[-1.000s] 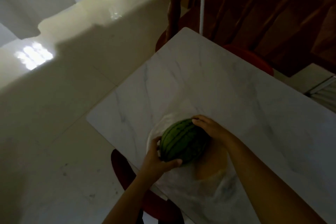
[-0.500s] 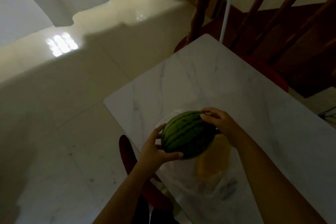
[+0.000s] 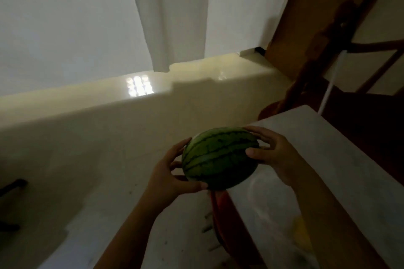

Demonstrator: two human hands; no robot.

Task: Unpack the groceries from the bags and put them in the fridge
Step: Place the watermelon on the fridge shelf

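While the watermelon (image 3: 219,157) hangs in the air past the marble table's (image 3: 341,170) edge, I clasp it between both hands: left hand (image 3: 172,178) cupping its lower end, right hand (image 3: 273,155) curled over the other.

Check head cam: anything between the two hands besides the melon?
No. In the head view only the watermelon sits between left hand and right hand; both grip it.

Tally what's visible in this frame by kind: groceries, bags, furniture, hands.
Groceries: 1, the watermelon
Bags: 1, the clear plastic bag on the table
Furniture: 2, the marble table and red stool
Hands: 2, left hand and right hand, both holding the watermelon
Total: 6
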